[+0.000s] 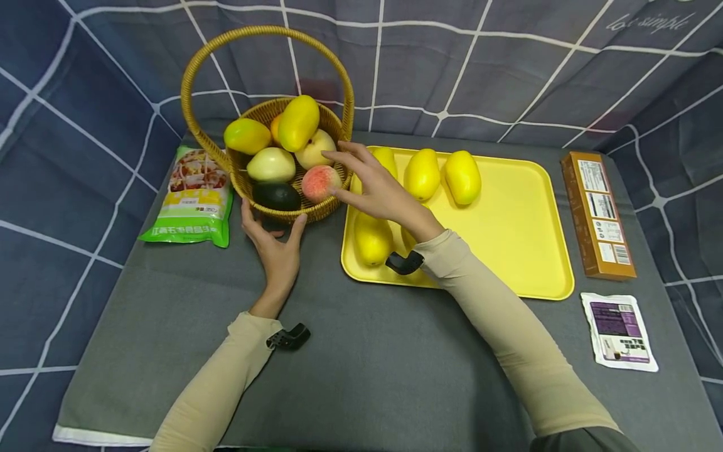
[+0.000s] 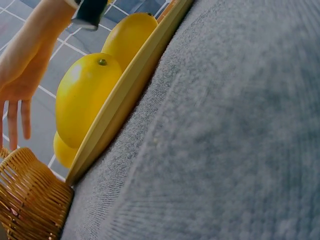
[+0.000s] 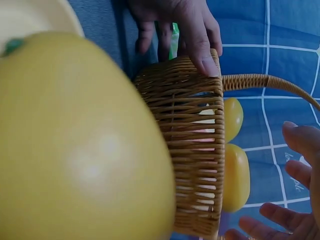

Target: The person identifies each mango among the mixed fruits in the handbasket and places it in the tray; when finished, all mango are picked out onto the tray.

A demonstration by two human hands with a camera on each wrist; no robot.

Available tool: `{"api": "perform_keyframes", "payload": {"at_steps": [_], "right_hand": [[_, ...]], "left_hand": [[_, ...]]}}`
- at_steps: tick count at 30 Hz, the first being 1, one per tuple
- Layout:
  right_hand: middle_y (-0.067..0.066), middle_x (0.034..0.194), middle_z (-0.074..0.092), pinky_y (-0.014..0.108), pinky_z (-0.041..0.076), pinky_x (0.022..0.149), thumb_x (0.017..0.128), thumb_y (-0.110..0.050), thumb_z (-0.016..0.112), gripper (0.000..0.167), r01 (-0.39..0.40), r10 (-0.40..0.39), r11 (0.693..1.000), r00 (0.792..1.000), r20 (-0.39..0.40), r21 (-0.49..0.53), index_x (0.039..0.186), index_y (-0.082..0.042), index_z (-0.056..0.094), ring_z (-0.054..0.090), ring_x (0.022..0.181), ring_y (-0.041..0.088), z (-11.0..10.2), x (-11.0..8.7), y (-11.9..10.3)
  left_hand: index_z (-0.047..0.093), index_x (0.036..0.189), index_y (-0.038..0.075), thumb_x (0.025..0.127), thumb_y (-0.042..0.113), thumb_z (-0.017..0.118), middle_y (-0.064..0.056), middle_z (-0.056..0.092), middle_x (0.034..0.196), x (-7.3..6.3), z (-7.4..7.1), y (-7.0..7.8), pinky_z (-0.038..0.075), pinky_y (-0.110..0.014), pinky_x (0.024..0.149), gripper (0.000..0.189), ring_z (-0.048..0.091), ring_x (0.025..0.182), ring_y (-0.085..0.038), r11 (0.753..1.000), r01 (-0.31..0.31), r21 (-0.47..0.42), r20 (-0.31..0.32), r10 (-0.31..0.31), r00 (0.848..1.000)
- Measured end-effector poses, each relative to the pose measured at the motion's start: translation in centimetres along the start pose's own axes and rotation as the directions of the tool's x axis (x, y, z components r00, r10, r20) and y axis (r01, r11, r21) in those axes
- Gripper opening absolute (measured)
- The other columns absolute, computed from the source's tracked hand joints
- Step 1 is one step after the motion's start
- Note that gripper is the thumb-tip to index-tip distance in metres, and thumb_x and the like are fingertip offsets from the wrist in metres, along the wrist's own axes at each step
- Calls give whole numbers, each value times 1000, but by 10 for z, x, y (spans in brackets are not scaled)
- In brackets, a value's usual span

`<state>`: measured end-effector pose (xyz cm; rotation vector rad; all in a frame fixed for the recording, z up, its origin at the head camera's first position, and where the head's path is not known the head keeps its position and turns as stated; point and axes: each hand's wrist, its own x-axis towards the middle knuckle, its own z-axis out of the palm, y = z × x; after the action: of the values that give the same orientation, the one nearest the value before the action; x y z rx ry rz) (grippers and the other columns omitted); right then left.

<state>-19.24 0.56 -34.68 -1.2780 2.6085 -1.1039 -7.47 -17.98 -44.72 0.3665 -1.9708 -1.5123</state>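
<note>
Rests spread left fingers [image 1: 251, 225] against the near wall of the golden woven-wicker basket [image 1: 319, 211] at far left, poising wide, empty right fingers [image 1: 346, 161] over its right rim, beside the round pink peach [image 1: 319, 182].

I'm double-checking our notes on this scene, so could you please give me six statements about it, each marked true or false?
1. The left hand touches the wicker basket. True.
2. The avocado lies on the yellow tray. False: the avocado lies in the wicker basket.
3. The green bag lies to the left of the wicker basket in the head view. True.
4. The right hand holds a mango. False: the right hand's fingers are spread and hold nothing.
5. The peach is inside the wicker basket. True.
6. The brown box lies on the yellow tray. False: in the head view, the brown box lies to the right of the yellow tray.
</note>
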Motion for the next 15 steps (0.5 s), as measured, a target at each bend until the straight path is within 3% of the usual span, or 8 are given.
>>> {"api": "perform_keyframes", "payload": {"at_steps": [10, 15], "right_hand": [[15, 153, 34, 38, 36, 111, 95, -35, 63, 59, 9, -9, 1000, 999, 49, -7, 148, -17, 44, 40, 138, 25, 5, 37, 0], [15, 154, 31, 37, 37, 110, 95, -38, 64, 61, -18, 17, 1000, 997, 71, 11, 149, -19, 43, 40, 138, 25, 9, 47, 2]], "left_hand": [[8, 157, 16, 89, 26, 74, -4, 11, 160, 0, -1, -2, 38, -36, 86, 96, 26, 141, -19, 1000, 15, 5, 2, -15, 1000], [6, 157, 9, 89, 18, 73, -11, 9, 160, 1, -1, 8, 38, -44, 87, 95, 25, 142, -28, 1000, 20, -3, 9, -20, 1000]]}}
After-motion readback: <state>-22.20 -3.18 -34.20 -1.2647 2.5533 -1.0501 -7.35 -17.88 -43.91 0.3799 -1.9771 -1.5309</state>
